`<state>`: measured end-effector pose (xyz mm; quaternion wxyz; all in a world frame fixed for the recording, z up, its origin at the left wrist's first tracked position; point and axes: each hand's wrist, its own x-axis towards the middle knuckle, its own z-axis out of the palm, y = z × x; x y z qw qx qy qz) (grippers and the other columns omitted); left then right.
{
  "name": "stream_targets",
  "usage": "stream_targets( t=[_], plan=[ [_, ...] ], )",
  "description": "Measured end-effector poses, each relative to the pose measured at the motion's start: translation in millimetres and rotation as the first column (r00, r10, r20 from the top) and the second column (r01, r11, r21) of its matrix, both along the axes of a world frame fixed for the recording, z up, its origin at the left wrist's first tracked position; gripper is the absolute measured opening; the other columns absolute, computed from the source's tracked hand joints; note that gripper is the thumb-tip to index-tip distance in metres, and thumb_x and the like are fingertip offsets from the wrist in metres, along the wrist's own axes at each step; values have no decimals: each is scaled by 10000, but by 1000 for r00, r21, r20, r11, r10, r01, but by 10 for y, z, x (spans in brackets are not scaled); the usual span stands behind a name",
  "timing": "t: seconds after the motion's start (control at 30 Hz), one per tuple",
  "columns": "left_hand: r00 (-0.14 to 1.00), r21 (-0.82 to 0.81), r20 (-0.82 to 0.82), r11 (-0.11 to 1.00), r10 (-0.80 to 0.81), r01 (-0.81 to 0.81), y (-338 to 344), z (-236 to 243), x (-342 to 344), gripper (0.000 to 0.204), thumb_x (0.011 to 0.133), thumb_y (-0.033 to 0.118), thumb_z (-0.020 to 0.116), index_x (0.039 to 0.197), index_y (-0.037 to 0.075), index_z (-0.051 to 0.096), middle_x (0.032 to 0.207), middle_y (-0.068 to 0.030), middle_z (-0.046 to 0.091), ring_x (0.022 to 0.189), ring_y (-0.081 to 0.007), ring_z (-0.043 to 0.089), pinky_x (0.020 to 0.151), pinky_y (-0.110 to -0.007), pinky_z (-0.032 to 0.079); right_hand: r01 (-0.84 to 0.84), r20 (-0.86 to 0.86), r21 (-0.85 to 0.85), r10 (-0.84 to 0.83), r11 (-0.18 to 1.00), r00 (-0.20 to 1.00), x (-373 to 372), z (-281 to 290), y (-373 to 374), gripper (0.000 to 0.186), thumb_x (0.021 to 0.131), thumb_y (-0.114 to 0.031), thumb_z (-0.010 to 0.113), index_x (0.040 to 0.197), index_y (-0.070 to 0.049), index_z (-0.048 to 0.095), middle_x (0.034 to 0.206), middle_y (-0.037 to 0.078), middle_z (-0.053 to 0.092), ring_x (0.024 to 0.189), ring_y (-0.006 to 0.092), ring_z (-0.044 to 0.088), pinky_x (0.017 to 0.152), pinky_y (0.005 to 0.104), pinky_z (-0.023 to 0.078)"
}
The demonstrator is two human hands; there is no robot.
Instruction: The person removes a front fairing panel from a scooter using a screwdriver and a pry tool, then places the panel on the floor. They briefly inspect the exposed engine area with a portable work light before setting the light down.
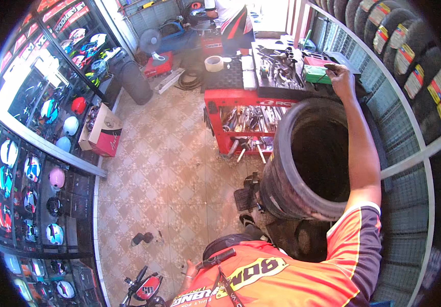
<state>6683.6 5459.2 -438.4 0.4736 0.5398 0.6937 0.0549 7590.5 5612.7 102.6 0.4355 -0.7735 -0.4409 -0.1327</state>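
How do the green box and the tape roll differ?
The green box is angular, while the tape roll is round. The box is green; the roll is pale cream. The box is right beside the right hand, whereas the roll lies farther left, well away from that hand.

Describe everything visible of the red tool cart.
The red tool cart, seemingly painted metal, stands upright on the tiled floor. Black trays on top carry a tape roll and metal tools; more tools fill an open shelf, with light handles jutting out below. The tyre stack hides its right front; whether they touch is unclear. The right hand is near its right end.
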Motion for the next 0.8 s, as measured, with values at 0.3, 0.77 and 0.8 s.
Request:
stream_targets(
  t=[0.3, 0.77, 0.8],
  plan=[
    [909, -205, 143, 910, 392, -360, 435, 840, 846, 1105, 782, 112, 833, 1519, -9, 19, 1091, -202, 598, 875, -267, 636, 714, -374, 560, 69, -1, -17, -69, 997, 998, 1131, -931, 932, 249, 861, -185, 734, 1093, -95, 740, 1013, 162, 745, 944, 307, 725, 825, 381, 541],
    [797, -239, 204, 819, 568, -522, 456, 405, 956, 1148, 788, 80, 821, 1533, 25, -51, 1152, -226, 555, 966, -295, 635, 818, -395, 580, 170, 150, -294, -131, 941, 980, 1483, -1446, 1154, 238, 877, -322, 703, 1035, -152, 754, 943, 179, 724, 888, 386, 698, 787, 493, 541],
    [790, -234, 205, 813, 578, -533, 441, 438, 975, 1147, 788, 79, 821, 1534, 25, -49, 1143, -225, 560, 965, -298, 636, 814, -394, 581, 175, 170, -302, -128, 937, 977, 1484, -1456, 1157, 232, 877, -320, 702, 1033, -156, 754, 942, 179, 723, 886, 387, 697, 786, 493, 540]
  ],
)
